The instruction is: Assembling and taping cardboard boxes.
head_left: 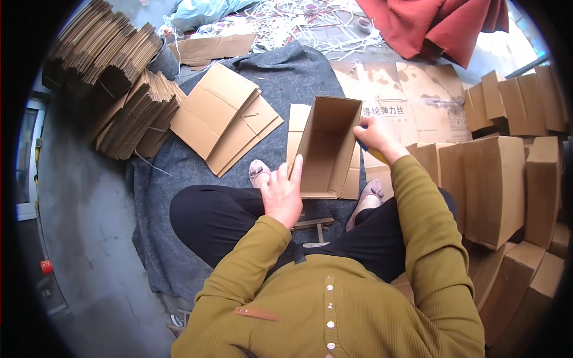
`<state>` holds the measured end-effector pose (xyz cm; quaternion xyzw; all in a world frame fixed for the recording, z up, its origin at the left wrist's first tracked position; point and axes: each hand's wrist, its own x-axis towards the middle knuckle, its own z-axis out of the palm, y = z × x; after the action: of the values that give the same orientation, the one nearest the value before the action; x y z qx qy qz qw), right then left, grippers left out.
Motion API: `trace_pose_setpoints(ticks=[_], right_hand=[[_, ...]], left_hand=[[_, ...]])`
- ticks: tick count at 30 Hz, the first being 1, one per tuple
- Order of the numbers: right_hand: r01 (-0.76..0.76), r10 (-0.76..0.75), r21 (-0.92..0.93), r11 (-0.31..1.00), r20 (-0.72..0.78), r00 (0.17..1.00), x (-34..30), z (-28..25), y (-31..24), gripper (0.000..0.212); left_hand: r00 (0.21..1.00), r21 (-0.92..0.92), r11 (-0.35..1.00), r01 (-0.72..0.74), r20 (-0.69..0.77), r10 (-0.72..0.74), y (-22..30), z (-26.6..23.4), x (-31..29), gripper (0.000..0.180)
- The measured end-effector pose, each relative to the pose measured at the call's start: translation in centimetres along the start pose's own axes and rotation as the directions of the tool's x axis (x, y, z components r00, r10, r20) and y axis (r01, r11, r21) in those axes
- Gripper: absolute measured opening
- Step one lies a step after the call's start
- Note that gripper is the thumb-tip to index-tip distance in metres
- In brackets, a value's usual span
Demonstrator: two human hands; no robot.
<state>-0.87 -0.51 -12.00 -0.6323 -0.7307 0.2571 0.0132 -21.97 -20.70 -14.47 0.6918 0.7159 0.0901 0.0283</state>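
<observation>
An open brown box (329, 134) is held between the two hands, in front of the lap and between the two shoes (258, 170), with its open side turned up. The left hand (282, 194) is laid against the left side of the box, and its fingers are spread a little apart. The right hand (377, 138) is put at the right wall of the box with its fingers curled. A bit of something blue (362, 145) is seen under them, but what they are clamped on cannot be told. A grey cloth (158, 209) is spread on the floor (107, 250). Some flat boxes (215, 113) are left on it, to the left of the open box. Big stacks of folded cardboard (98, 45) are piled at the far left. Many made boxes (486, 185) are crowded together on the right. A red cloth (439, 24) and messy white strips (298, 27) are seen at the top.
</observation>
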Motion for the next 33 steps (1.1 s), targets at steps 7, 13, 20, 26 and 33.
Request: trace_pose_setpoints(ticks=[7,13,20,26,33], right_hand=[[-0.068,0.067,0.028,0.997,0.035,0.997,-0.2,0.8,-0.9,0.035],[-0.087,0.088,0.078,0.993,-0.006,0.996,-0.8,1.9,-0.2,0.034],[-0.084,0.087,0.077,0.993,-0.023,0.996,-0.8,2.3,0.8,0.037],[-0.081,0.084,0.095,0.992,-0.029,0.996,-0.8,2.3,0.5,0.035],[-0.106,0.107,0.116,0.988,-0.006,0.994,-0.8,2.2,-0.3,0.038]], left_hand=[[0.921,0.487,0.783,-0.387,0.241,0.305,2.3,3.1,7.3,0.052],[0.829,0.495,0.717,-0.492,0.518,0.211,4.3,6.1,8.9,0.045],[0.9,0.302,0.891,-0.34,0.379,0.216,7.0,2.3,14.5,0.041],[0.954,0.107,0.948,-0.299,0.023,0.299,3.4,4.4,20.3,0.071],[0.91,0.263,0.872,-0.412,0.173,0.378,1.7,5.7,15.9,0.049]])
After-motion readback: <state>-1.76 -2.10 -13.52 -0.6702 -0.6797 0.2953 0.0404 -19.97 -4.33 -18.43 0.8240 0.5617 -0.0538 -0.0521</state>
